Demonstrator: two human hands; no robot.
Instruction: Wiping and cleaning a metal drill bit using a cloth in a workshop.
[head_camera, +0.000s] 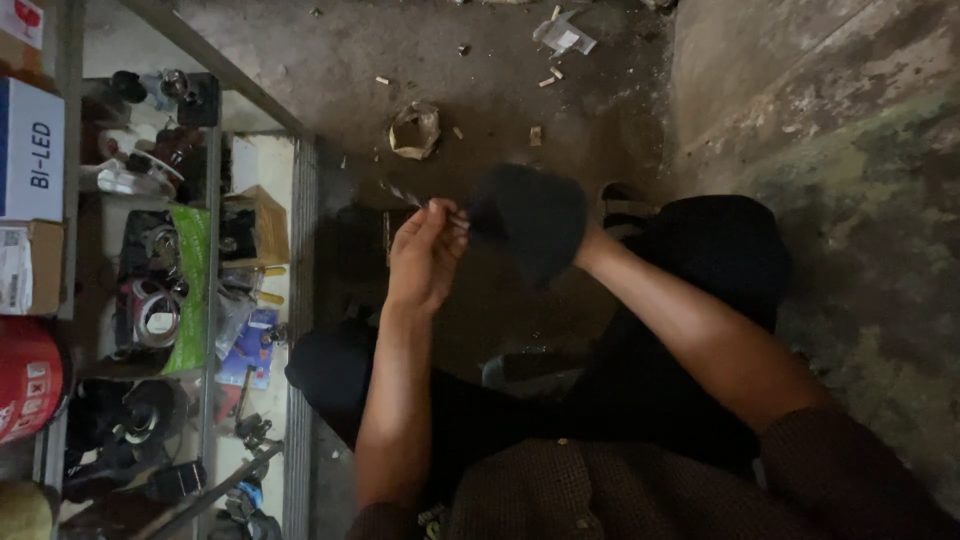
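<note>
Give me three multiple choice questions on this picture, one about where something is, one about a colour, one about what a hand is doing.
1. Where is the shelf of parts?
A. on the person's left
B. on the person's right
C. behind the person

2. What colour is the thing over the right hand?
A. white
B. black
C. yellow

3. What is the left hand doing?
A. lying flat on the floor
B. pinching a thin twisted piece
C. resting on the shelf

Answers:
1. A, the shelf fills the left edge of the view.
2. B, it is a dark black shape that hides the hand.
3. B, the fingertips close on the twisted piece, above the dirty floor.
</note>
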